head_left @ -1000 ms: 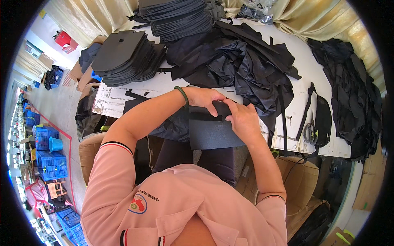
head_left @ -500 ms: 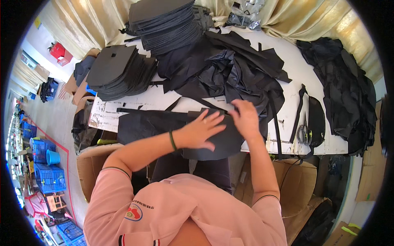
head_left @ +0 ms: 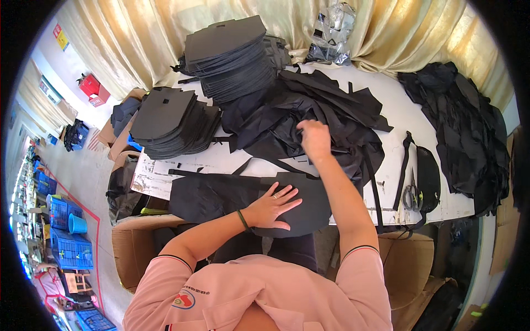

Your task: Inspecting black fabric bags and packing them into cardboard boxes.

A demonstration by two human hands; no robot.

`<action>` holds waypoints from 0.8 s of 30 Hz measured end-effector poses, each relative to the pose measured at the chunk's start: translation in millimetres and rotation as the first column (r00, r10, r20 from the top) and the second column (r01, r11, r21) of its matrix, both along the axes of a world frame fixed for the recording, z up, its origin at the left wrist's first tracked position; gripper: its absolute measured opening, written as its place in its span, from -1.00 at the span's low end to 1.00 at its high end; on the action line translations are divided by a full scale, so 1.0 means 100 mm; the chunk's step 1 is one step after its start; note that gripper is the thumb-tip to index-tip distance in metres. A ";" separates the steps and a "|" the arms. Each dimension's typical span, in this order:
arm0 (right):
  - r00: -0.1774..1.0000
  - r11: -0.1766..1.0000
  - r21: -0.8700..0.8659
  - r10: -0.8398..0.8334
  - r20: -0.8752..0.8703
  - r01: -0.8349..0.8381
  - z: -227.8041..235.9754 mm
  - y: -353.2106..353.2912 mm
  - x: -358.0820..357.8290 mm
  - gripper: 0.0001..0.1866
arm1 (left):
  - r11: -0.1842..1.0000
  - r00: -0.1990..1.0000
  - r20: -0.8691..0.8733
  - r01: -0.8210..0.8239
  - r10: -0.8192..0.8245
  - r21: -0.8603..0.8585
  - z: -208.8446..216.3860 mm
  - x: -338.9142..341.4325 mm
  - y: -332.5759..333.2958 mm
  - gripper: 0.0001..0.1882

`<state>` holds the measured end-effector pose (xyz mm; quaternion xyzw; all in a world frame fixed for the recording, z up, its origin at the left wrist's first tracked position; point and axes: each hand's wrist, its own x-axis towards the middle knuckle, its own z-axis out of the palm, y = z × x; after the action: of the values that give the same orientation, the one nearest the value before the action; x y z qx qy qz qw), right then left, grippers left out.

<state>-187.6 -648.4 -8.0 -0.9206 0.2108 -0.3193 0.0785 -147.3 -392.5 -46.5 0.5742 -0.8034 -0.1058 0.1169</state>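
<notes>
My left hand (head_left: 274, 206) lies flat with spread fingers on a stiff dark panel (head_left: 309, 205) at the table's front edge. Under and beside this panel, a strip of black fabric (head_left: 212, 196) stretches to the left. Farther back, my right hand (head_left: 316, 140) is closed on black fabric at the middle of a crumpled heap of black fabric pieces (head_left: 259, 124). The tips of its fingers are partly hidden in the folds. Narrow black straps trail from the heap towards the front edge.
Two stacks of dark panels, a lower stack (head_left: 161, 120) and a taller stack (head_left: 229, 41), stand at the back left. Scissors (head_left: 412, 197) lie beside a small black pouch (head_left: 427, 176) on the right. Black fabric (head_left: 469, 132) hangs over the right end. Open cardboard boxes (head_left: 135, 248) stand below the front edge.
My right hand has moved from above the panel back to the fabric heap and closed there. My left hand has settled flat on the panel. The whole view has shifted slightly.
</notes>
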 end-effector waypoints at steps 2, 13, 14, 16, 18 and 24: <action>0.983 0.982 -0.063 0.180 0.022 -0.178 0.02 0.32 0.00 -0.88 | 1.000 1.000 0.001 -0.009 0.009 0.006 0.00 0.02 0.00 -0.07; 0.840 0.738 0.409 0.424 0.339 -0.537 0.86 1.24 -0.74 -0.73 | 0.715 0.528 -0.782 -0.681 0.330 -0.157 0.07 0.37 0.01 -0.44; 0.850 0.726 0.449 0.397 0.347 -0.521 0.95 1.25 -0.80 -0.71 | 0.718 0.561 -0.764 -0.669 0.317 -0.193 0.16 0.43 -0.02 -0.39; 0.858 0.700 0.508 0.330 0.392 -0.502 1.12 1.25 -0.92 -0.70 | 0.769 0.623 -0.746 -0.589 0.236 -0.249 0.54 0.38 -0.07 -0.26; 0.842 0.644 0.559 0.285 0.458 -0.522 1.22 1.21 -0.96 -0.72 | 0.795 0.651 -0.743 -0.528 0.153 -0.299 0.80 0.24 -0.17 -0.24; 0.812 0.654 0.541 0.203 0.547 -0.528 1.58 1.12 -0.92 -0.74 | 0.732 0.606 -0.787 -0.485 -0.114 -0.479 1.22 0.03 -0.21 -0.15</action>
<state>-279.3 -536.6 149.5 -0.7545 0.0920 -0.3967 0.5146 -144.3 -413.4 75.7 0.4778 -0.5854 -0.0407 0.6537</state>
